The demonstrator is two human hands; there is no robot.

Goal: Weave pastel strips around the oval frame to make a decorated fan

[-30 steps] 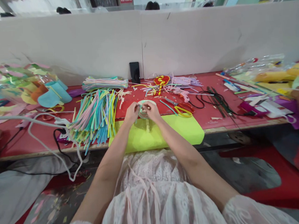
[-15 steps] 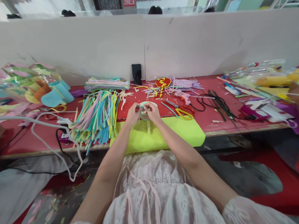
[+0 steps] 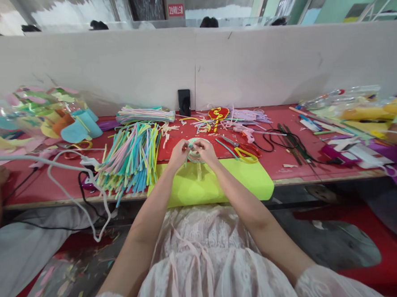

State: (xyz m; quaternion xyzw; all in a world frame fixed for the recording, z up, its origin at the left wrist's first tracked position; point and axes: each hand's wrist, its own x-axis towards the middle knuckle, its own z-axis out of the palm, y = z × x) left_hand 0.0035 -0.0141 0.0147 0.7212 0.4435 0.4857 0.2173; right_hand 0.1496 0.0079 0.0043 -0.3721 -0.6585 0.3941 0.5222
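Note:
My left hand [image 3: 179,153] and my right hand [image 3: 206,150] meet over the near middle of the table, the fingers of both pinched closed. Between their fingertips runs a light green pipe cleaner, mostly hidden by the fingers. Just under them is a pale green round piece [image 3: 194,157] with a short cream stem [image 3: 199,171] pointing towards me. The stem lies over a bright yellow-green sheet [image 3: 234,180] at the table edge. To the left of my left hand is a heap of pastel pipe cleaners [image 3: 128,157].
Behind my hands lie a red-and-yellow shaped piece [image 3: 218,114] and a black phone [image 3: 184,102] leaning on the partition [image 3: 113,68]. Yellow-handled scissors [image 3: 246,154], a pink glue gun [image 3: 246,134] and dark cables are at right. White cables [image 3: 74,162] loop at left. Other people's arms show at both sides.
The whole view has tilted slightly, so the table sits a little lower in the picture. Both hands stay pinched together at the round piece, with only small finger movement.

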